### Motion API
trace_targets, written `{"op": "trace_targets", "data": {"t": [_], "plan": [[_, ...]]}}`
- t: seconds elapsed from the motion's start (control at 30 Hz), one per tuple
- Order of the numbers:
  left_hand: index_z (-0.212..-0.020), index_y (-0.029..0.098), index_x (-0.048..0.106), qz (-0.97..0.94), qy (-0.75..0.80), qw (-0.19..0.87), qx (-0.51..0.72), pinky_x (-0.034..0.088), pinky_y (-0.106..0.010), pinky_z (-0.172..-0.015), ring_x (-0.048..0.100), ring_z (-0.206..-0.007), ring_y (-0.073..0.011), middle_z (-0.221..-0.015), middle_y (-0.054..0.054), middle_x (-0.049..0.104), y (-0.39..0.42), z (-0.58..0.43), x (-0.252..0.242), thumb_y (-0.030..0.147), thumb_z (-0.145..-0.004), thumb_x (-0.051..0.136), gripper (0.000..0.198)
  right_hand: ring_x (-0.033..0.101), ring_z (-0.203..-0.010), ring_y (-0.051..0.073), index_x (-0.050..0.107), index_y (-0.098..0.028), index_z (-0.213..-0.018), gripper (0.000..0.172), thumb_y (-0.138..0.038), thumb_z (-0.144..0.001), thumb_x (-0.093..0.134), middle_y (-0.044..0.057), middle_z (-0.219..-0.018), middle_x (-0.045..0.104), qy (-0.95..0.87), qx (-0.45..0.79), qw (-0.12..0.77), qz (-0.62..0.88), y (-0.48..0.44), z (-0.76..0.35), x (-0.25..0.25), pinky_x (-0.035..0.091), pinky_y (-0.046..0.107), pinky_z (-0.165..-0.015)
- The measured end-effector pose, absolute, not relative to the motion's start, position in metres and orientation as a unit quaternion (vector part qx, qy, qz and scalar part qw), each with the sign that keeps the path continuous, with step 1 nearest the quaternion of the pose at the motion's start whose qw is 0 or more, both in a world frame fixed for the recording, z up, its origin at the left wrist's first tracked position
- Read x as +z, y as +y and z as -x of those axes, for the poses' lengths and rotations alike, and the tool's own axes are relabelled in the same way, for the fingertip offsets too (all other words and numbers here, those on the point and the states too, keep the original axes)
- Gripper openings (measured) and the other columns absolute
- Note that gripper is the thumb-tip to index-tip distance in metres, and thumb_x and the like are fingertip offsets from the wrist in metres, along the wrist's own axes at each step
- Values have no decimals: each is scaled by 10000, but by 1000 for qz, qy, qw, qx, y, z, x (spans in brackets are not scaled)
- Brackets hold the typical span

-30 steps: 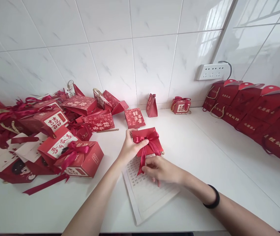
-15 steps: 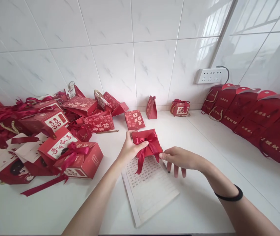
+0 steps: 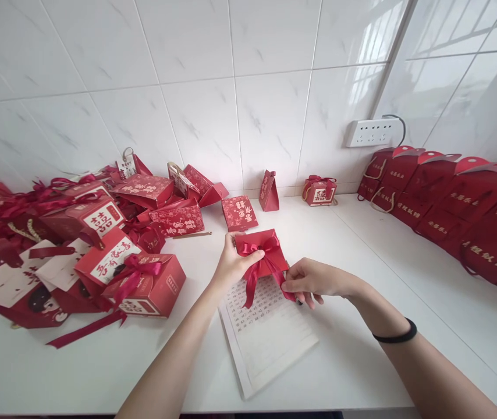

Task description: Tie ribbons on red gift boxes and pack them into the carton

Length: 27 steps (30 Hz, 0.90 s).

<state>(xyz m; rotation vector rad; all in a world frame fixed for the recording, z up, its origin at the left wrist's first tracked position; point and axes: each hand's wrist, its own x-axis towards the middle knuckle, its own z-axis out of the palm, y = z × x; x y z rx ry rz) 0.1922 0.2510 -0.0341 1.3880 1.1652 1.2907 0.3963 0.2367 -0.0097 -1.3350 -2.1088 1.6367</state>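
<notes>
A small red gift box (image 3: 272, 266) is gripped by my left hand (image 3: 236, 259), with the thumb pressed on the knot of a satin ribbon bow (image 3: 266, 244). Two ribbon tails hang down from the bow over the box's near side. The right tail is pinched between the thumb and fingers of my right hand (image 3: 309, 280). Under both hands lies a notepad (image 3: 270, 349) with rows of handwriting. A dark pen tip shows by my right fingers, mostly hidden. My right wrist carries a black band.
Red boxes, bags and ribbons (image 3: 95, 221) are piled at the left. A red box row (image 3: 440, 203) lines the right wall. A flat patterned box (image 3: 240, 213), a triangular box (image 3: 269, 191) and a bowed box (image 3: 320, 191) stand at the back, below a power strip (image 3: 373, 133).
My right hand has moved slightly down and left along the right ribbon tail, and its fingers have closed in on it. My left hand keeps its hold on the box.
</notes>
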Motion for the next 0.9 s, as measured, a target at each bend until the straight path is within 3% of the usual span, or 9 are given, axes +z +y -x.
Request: {"op": "trace_targets", "data": {"t": [0.23,0.33,0.47,0.53,0.63,0.73,0.83,0.9], "plan": [[-1052,218,419,-555,478,444,516,503,-352,-829,641,-897,-186,-976,-29,623,254,-191,-37,312,-669,750,515,452,-388,55,562,-155,-595,197,-267,-751,522,-27,-553,549,-731,526,67,429,237,-398,-8,286,168,-370],[-1060,221,410,-561,474,448,510,503,-352,-832,646,-901,-190,-953,-25,631,254,-190,-36,325,-683,739,511,461,-415,70,563,-155,-618,271,-385,-760,589,-14,-577,548,-734,509,88,442,239,-402,-5,279,184,-379],[-1082,234,395,-594,470,425,495,506,-347,-827,650,-901,-188,-1030,-34,608,250,-191,-34,335,-685,730,529,437,-465,92,506,-170,-687,503,-668,-748,547,-14,-590,505,-686,415,286,525,245,-397,-5,280,203,-400],[-1105,242,409,-619,470,385,497,489,-361,-872,626,-990,-206,-1151,-60,563,248,-193,-32,322,-678,734,543,419,-488,101,437,-189,-638,545,-712,-788,446,-19,-568,477,-671,347,366,544,248,-387,-9,302,219,-439],[-1074,242,476,-655,479,305,499,382,-410,-1024,467,-1247,-256,-1271,-81,493,246,-194,-32,297,-677,740,479,401,-503,110,356,-208,-596,499,-640,-831,440,-30,-542,447,-686,283,400,538,249,-373,-17,306,238,-489],[-1064,238,502,-679,475,224,512,292,-434,-1092,328,-1353,-263,-1333,-95,434,246,-195,-35,320,-702,733,438,367,-483,111,325,-219,-606,407,-509,-855,463,-43,-524,422,-702,258,395,534,249,-368,-24,297,247,-502],[-1072,243,499,-682,463,161,542,396,-406,-1009,344,-1325,-265,-1358,-105,381,245,-195,-39,368,-699,742,463,351,-484,112,311,-224,-629,349,-436,-875,439,-43,-542,412,-714,249,406,513,247,-371,-29,300,248,-506],[-999,235,527,-678,467,121,555,455,-373,-927,396,-1264,-256,-1292,-101,407,244,-197,-40,378,-731,712,356,356,-492,114,312,-225,-644,329,-420,-878,439,-41,-560,417,-720,246,414,500,246,-372,-31,305,249,-508]]}}
